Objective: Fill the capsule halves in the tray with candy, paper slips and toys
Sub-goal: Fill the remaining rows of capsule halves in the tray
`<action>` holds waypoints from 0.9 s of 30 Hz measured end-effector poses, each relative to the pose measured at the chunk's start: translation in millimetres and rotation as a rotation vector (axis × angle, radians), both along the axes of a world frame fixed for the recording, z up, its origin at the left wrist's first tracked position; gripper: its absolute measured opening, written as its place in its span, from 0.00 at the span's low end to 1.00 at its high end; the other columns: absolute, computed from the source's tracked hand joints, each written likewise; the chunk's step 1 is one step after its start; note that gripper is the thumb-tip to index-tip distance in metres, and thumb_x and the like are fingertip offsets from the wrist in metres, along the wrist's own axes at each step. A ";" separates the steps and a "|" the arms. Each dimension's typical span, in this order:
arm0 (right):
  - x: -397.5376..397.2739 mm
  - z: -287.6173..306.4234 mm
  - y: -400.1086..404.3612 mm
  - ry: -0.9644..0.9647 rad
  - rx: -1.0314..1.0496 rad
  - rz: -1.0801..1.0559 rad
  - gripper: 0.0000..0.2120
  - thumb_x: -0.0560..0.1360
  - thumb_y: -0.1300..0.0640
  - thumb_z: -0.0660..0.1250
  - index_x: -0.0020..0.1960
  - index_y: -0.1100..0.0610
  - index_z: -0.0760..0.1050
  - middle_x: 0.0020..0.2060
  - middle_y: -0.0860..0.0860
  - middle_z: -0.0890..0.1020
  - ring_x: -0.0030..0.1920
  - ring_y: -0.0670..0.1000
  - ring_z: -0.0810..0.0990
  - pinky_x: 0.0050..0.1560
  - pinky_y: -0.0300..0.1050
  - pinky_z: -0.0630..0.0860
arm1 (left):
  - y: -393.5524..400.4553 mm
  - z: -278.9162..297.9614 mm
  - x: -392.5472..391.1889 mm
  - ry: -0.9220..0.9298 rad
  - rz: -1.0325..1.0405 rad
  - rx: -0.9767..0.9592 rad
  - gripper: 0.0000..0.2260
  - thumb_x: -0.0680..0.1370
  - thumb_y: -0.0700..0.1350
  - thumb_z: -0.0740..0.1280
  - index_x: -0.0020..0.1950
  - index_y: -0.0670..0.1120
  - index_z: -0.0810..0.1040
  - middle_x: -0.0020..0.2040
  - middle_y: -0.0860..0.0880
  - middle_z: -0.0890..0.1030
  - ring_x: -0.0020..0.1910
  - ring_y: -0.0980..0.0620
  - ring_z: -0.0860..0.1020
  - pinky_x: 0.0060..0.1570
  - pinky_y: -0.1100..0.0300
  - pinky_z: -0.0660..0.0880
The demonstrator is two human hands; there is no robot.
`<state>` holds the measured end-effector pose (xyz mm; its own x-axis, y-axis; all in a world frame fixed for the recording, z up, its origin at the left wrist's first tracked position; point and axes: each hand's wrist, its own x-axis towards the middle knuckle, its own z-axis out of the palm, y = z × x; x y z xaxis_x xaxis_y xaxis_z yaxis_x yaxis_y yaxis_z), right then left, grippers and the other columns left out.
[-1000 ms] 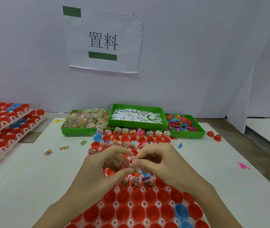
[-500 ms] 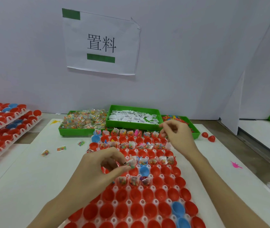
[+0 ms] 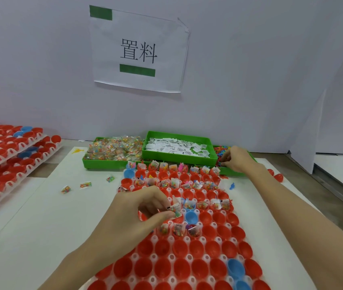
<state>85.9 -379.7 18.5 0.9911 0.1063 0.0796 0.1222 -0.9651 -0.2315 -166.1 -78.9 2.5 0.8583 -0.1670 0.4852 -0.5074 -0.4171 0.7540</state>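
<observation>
A white tray [image 3: 187, 257] of red and a few blue capsule halves lies before me; its far rows hold candy packets, slips and toys, its near rows are bare. My left hand [image 3: 133, 214] hovers over the tray's middle left and pinches a candy packet with a paper slip [image 3: 175, 208]. My right hand [image 3: 237, 159] reaches into the green toy bin [image 3: 232, 170] at the far right, fingers curled among the small coloured toys [image 3: 220, 151]. Whether it holds one is hidden. A green candy bin [image 3: 112, 151] and a green slip bin [image 3: 179, 146] stand behind the tray.
Stacked trays of red capsule halves [image 3: 5, 155] fill the left edge. Loose candy packets [image 3: 86, 185] lie on the white mat left of the tray. Two red capsule halves [image 3: 278, 176] and a blue toy [image 3: 232, 186] lie at the right. A white wall with a paper sign [image 3: 139, 51] stands behind.
My right hand left my left hand over the tray and reached far right into the toy bin. My left hand stayed, still pinching the packet and slip.
</observation>
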 end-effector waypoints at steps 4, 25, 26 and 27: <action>0.9 -3.9 2.9 -0.044 -0.050 -0.018 0.07 0.77 0.57 0.74 0.51 0.61 0.85 0.49 0.58 0.86 0.48 0.56 0.83 0.51 0.49 0.80 | -0.3 0.8 -1.3 0.005 -0.002 -0.007 0.05 0.74 0.51 0.77 0.45 0.53 0.82 0.38 0.55 0.84 0.37 0.51 0.83 0.39 0.58 0.80; -185.0 16.9 38.8 0.019 0.975 0.395 0.05 0.76 0.54 0.74 0.51 0.49 0.86 0.44 0.48 0.88 0.44 0.43 0.86 0.44 0.32 0.79 | -11.0 6.3 -8.6 -0.051 0.009 -0.044 0.05 0.72 0.50 0.76 0.47 0.57 0.86 0.41 0.58 0.86 0.40 0.54 0.85 0.41 0.58 0.81; -196.3 15.3 43.5 0.055 0.975 0.445 0.05 0.76 0.55 0.74 0.51 0.49 0.86 0.45 0.48 0.88 0.45 0.45 0.86 0.46 0.32 0.79 | -13.1 6.4 -10.0 -0.057 -0.002 -0.038 0.04 0.73 0.50 0.76 0.47 0.57 0.86 0.42 0.58 0.86 0.40 0.54 0.84 0.40 0.58 0.81; -204.4 13.3 47.7 0.082 0.966 0.484 0.04 0.77 0.56 0.74 0.51 0.49 0.86 0.45 0.48 0.88 0.46 0.46 0.87 0.47 0.33 0.79 | -15.3 6.0 -11.1 -0.063 -0.008 -0.028 0.04 0.73 0.50 0.76 0.47 0.57 0.86 0.42 0.58 0.86 0.40 0.54 0.84 0.40 0.59 0.81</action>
